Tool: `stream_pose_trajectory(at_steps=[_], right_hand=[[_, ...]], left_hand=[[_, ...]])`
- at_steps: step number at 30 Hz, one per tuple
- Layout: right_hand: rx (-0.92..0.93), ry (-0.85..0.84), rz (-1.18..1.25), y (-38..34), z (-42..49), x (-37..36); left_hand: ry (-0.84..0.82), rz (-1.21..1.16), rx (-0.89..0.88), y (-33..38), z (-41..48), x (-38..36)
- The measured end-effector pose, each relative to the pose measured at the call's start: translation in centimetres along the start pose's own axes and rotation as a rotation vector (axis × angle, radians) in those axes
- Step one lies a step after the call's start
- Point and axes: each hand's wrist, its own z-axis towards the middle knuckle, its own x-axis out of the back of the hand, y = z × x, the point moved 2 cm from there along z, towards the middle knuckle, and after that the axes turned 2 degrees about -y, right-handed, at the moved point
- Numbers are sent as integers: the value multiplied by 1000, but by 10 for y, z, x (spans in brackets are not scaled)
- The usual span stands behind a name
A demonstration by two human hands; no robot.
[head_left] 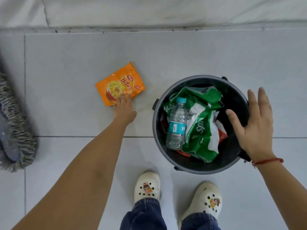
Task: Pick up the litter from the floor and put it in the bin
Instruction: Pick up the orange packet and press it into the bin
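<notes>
An orange snack packet (pixel 120 83) lies flat on the grey tiled floor, left of the bin. My left hand (pixel 124 108) reaches down to it, fingertips touching its near edge; whether they grip it is unclear. The dark grey round bin (pixel 156 123) stands at centre right and holds a clear plastic bottle (pixel 177 123), green and white wrappers (pixel 201 130) and some red scraps. My right hand (pixel 254 125) hovers over the bin's right rim, fingers spread, holding nothing.
A grey fringed mop head (pixel 15 130) lies on the floor at the far left. A white raised ledge (pixel 149 12) runs along the far side. My two feet in white clogs (pixel 147 186) stand just in front of the bin.
</notes>
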Motion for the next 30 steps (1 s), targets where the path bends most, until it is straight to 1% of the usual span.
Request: stream_pose_trajectory(at_steps=[1, 2, 4, 6, 9, 13, 14, 16, 18, 20, 23, 24, 25, 27, 28, 29, 30], right_hand=[[-2, -5, -6, 0, 0, 0], [-2, -9, -10, 1, 0, 1], [7, -12, -11, -1, 0, 0], [12, -15, -19, -3, -1, 0], [24, -22, -26, -8, -1, -3], [19, -26, -23, -9, -1, -3], [21, -28, -21, -9, -1, -3], [18, -30, -15, -9, -1, -3], [7, -37, -8, -9, -1, -2], [0, -43, -12, -9, -1, -1], [-19, -70, -12, -9, 0, 1], [-21, -79, -12, -10, 0, 2], [-23, -87, -15, -11, 1, 3], [-28, -106, -18, -13, 1, 6], [-30, -119, -19, -13, 1, 6], [-30, -130, -19, -13, 1, 6], [-31, -138, -17, -12, 1, 6]], left_hand=[[-15, -22, 28, -3, -2, -8], [15, -24, 39, -4, -5, -17], [154, 35, 24, -8, -17, -32], [251, 68, 6, -12, -28, -49], [240, 142, -1, -16, -34, -65], [258, 8, -6, -8, -36, -56], [275, -75, 16, -6, -40, -48], [364, -374, 82, 0, -52, -27], [486, -624, 78, 9, -74, 3], [605, -795, -3, 19, -108, 40], [703, -883, -179, 49, -178, 96], [687, -894, -261, 64, -203, 107], [617, -911, -341, 80, -224, 113], [381, -939, -455, 114, -253, 107], [277, -909, -497, 129, -259, 98], [212, -841, -534, 140, -260, 86], [191, -761, -560, 149, -259, 75]])
